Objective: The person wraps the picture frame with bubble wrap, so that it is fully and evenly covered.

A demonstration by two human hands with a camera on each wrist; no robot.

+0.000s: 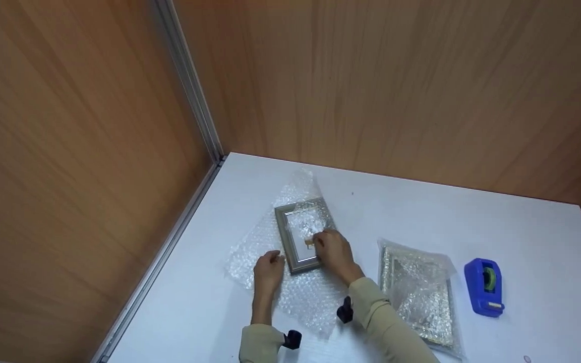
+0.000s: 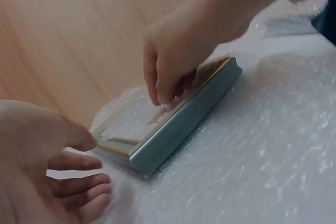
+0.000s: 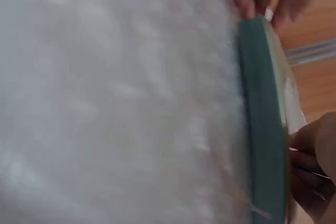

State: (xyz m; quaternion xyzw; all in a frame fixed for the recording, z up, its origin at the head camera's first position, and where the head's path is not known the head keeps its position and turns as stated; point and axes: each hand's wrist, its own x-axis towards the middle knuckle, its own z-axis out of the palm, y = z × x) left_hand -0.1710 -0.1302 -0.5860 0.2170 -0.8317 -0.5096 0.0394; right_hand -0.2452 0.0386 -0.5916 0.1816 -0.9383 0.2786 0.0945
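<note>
On the white table (image 1: 396, 212), a frame (image 1: 299, 241) lies aslant on bubble wrap (image 1: 310, 302), its rim grey-brown from above and bluish-green along the side up close, a silvery line round the pale centre, a clear flap (image 1: 309, 216) glinting over its far part. By its left edge the left hand (image 1: 269, 274) has relaxed, parted fingers; the right hand (image 1: 337, 255) bends its fingers over the face, whether pinching the flap I cannot tell
</note>
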